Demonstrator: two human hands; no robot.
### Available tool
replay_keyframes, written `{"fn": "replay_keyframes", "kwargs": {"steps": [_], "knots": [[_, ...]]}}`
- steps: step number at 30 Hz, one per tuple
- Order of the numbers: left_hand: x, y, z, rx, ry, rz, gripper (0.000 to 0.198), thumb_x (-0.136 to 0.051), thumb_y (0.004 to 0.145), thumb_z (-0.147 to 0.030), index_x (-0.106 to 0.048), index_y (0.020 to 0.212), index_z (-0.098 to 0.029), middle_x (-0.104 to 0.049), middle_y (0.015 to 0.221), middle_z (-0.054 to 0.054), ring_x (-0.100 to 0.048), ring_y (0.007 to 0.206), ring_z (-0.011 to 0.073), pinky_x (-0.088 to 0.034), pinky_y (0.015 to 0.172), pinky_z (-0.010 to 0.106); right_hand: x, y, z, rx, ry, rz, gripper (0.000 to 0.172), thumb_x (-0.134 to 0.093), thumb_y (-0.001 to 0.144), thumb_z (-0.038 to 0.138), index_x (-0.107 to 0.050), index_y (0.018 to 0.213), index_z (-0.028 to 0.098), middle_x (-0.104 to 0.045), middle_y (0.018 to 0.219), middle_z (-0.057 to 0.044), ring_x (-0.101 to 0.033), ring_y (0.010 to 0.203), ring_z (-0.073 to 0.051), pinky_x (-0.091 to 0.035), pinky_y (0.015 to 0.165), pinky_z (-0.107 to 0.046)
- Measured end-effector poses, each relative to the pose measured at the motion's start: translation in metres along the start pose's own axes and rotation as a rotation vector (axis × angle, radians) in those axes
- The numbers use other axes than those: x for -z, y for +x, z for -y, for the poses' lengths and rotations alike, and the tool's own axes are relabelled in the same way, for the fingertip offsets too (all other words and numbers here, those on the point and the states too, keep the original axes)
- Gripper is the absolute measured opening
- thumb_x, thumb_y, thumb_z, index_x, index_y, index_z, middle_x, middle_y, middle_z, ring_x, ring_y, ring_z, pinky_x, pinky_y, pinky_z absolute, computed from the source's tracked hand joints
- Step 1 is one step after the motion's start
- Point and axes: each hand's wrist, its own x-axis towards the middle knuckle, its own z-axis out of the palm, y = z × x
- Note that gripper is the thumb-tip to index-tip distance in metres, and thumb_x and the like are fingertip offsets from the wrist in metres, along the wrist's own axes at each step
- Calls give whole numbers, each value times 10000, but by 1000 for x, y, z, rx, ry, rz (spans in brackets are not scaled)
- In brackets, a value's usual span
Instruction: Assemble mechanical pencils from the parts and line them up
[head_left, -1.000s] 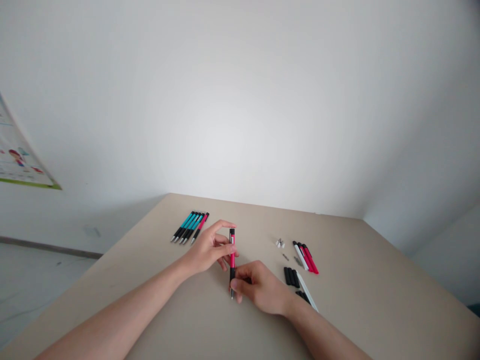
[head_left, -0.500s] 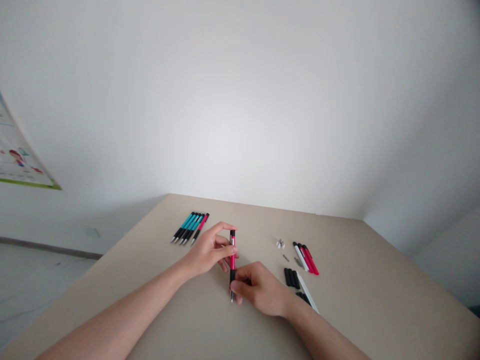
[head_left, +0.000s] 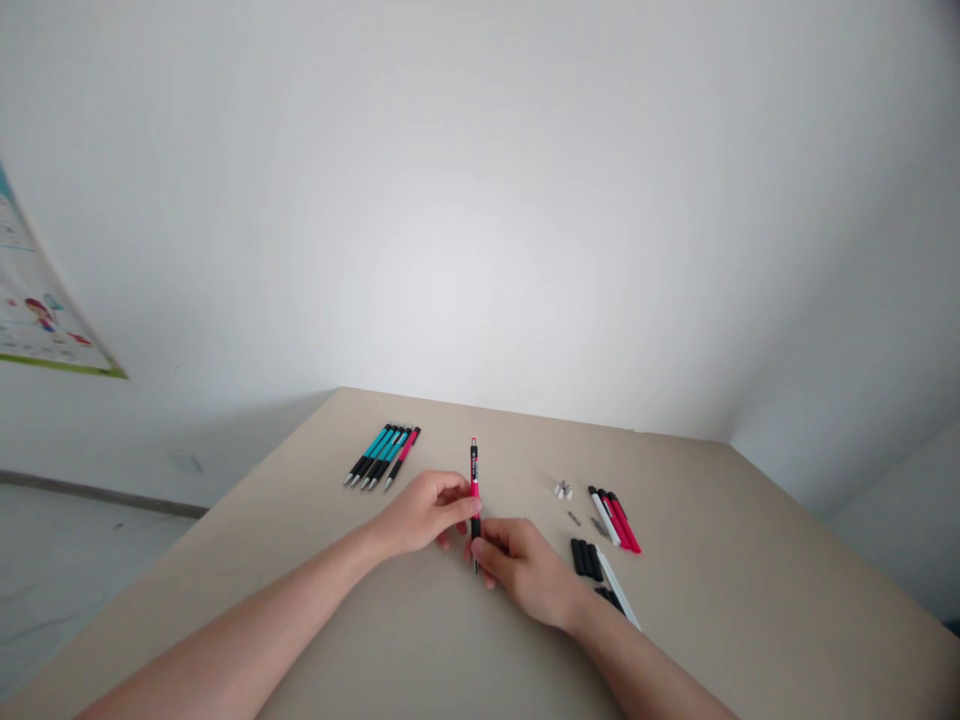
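Note:
Both hands hold one red and black pen [head_left: 475,470] upright, tip down, above the middle of the table. My left hand [head_left: 429,510] is closed in a pinch on the red barrel, thumb in front. Lower down, my right hand [head_left: 529,572] is closed with thumb and fingers around the black grip near the tip. The pen's black top, with its clip and push button, stands free above the fingers. Parts of the barrel and grip are hidden behind my thumbs.
Several blue pens [head_left: 375,455] and a red pen [head_left: 403,458] lie in a row at the back left. On the right lie red barrels [head_left: 624,522], a white barrel [head_left: 604,516], black grips [head_left: 586,559], white tubes [head_left: 619,588], small metal tips [head_left: 563,490] and springs [head_left: 599,527].
My left index finger has come off the pen's top and the hand has slid down the barrel. The pen has shifted slightly up and right, its clip turned toward me.

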Motion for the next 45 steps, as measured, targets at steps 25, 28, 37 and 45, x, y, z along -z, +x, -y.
{"fn": "replay_keyframes", "kwargs": {"steps": [25, 28, 37, 45], "knots": [[34, 11, 6, 321, 1248, -526, 270, -488, 834, -357, -691, 853, -180, -699, 834, 125, -649, 794, 266, -457, 694, 331, -1, -3, 2, -6, -103, -19, 241, -478, 868, 288, -672, 854, 147, -605, 635, 2, -474, 566, -104, -338, 533, -202], [36, 14, 8, 345, 1265, -517, 263, -489, 826, -331, -691, 872, -169, -696, 844, 139, -652, 812, 283, -470, 697, 350, -1, -3, 2, -1, -105, -14, 235, -476, 865, 274, -670, 839, 144, -597, 628, 5, -469, 562, -101, -331, 529, -202], [47, 16, 7, 405, 1281, -567, 335, -429, 859, -343, -687, 906, -134, -694, 873, 177, -657, 832, 304, -489, 688, 367, -1, -3, 5, -15, -129, 1, 222, -484, 855, 260, -666, 795, 149, -597, 622, 10, -466, 556, -96, -325, 521, -197], [47, 17, 8, 410, 1299, -568, 322, -430, 846, -337, -687, 875, -145, -695, 824, 158, -662, 814, 314, -497, 661, 374, -1, -4, 2, 1, -132, 3, 220, -484, 852, 260, -661, 788, 146, -584, 616, 16, -453, 562, -92, -320, 523, -194]]}}
